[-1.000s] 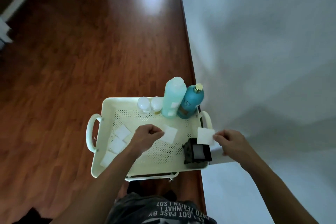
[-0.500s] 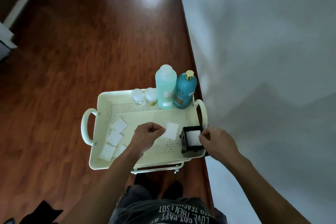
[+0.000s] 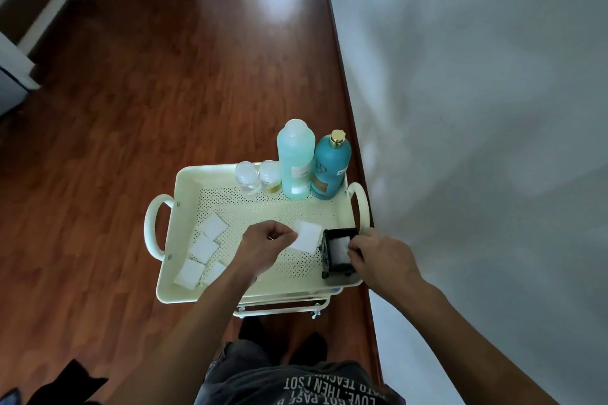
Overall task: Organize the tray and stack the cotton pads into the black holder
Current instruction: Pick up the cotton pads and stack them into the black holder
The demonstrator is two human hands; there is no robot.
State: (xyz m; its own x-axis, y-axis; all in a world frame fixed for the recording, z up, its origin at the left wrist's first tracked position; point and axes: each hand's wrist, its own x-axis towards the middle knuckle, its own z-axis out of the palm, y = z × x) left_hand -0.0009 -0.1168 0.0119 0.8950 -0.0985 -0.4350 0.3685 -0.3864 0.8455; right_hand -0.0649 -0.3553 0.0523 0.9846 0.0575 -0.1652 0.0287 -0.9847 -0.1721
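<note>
A cream perforated tray (image 3: 184,181) sits on top of a small cart. The black holder (image 3: 327,240) stands at its right side with white cotton pads (image 3: 339,251) inside. My right hand (image 3: 381,256) rests on the holder, its fingertips pressing on the top pad. My left hand (image 3: 266,245) pinches the edge of one square cotton pad (image 3: 307,237) just left of the holder. Several loose pads (image 3: 205,248) lie on the tray's left part, one partly hidden under my left forearm.
At the tray's back edge stand a tall pale green bottle (image 3: 296,159), a teal bottle with a gold cap (image 3: 330,171) and two small clear jars (image 3: 258,176). A white wall (image 3: 477,108) runs close along the right. Wooden floor (image 3: 131,108) lies to the left.
My right hand has brought a pad from beside the tray down into the black holder and now presses on it. My left hand still holds its pad in about the same place.
</note>
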